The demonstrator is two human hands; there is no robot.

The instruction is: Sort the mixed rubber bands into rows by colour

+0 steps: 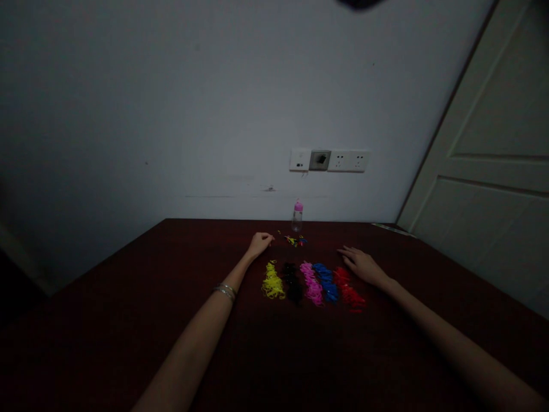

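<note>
My left hand (259, 245), a bracelet on its forearm, is closed in a pinch beside a small mixed pile of coloured bands (295, 241). Whatever its fingertips hold, if anything, is too small to make out. Flat on the table, with fingers stretched out, my right hand (363, 266) lies just right of the red bands (349, 290). Between the hands run separate heaps of what look like small rubber bands: yellow bands (273, 281), black bands (293, 282), pink bands (312, 283) and blue bands (326, 281).
A clear bottle with a pink cap (297, 216) stands behind the mixed pile, near the wall. The dark reddish table (171, 274) meets the wall at its far edge. Wall sockets (347, 161) sit above it, and a pale panelled door (493, 171) is at the right.
</note>
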